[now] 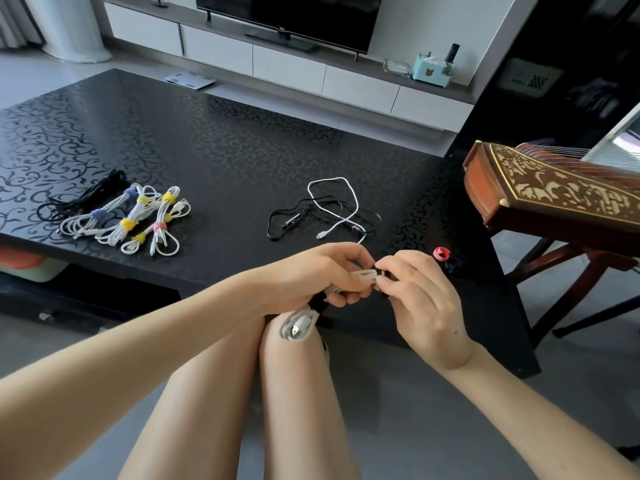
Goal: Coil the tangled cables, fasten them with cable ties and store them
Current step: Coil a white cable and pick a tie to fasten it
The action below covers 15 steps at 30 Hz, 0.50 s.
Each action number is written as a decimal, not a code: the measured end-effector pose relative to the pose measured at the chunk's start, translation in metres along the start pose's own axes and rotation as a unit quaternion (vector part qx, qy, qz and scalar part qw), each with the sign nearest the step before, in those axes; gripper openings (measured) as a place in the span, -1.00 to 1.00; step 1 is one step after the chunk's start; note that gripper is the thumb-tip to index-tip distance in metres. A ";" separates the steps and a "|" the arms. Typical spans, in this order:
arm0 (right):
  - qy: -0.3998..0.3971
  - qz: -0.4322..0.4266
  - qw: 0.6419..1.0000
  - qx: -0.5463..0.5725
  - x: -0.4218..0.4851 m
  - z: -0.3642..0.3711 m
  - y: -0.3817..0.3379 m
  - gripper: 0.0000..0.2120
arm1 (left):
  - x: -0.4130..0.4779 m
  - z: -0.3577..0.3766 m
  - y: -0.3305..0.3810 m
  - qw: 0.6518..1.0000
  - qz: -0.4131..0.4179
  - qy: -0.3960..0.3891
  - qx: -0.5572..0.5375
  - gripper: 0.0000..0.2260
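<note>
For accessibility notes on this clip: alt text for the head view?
The left hand and right hand grip a coiled white cable at the near edge of a black table. Tied cable bundles lie at its left, loose cables mid-table, a red cable tie to their right.

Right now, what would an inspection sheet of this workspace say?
Surface: black patterned table, glossy.
Job's things: white cable coil, held over the knees; red cable tie on the table, right side.
Clutter: nothing seen.
Grips: left hand grips the coil; right hand pinches its end.
Cables: tied bundles lie at left; loose black and white cables tangled mid-table.
Surroundings: television on white cabinet; inlaid wooden instrument at right.
</note>
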State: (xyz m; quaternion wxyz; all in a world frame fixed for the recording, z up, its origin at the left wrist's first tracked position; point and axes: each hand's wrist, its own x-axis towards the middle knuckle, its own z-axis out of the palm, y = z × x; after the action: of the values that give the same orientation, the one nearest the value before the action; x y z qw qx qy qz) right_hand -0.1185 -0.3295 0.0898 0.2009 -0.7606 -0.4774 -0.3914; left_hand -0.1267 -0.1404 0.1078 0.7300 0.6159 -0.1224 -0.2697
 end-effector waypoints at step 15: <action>-0.105 0.314 0.916 0.225 0.009 -0.006 -0.011 -0.89 | 0.005 0.002 0.009 0.895 -0.025 0.050 0.442 -0.78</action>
State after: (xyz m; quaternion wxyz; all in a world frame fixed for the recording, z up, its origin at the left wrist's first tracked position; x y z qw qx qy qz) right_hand -0.1289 -0.3232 0.0999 0.4284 -0.8427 -0.3074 -0.1085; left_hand -0.1215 -0.1441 0.1162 0.3808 0.8906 -0.1766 -0.1752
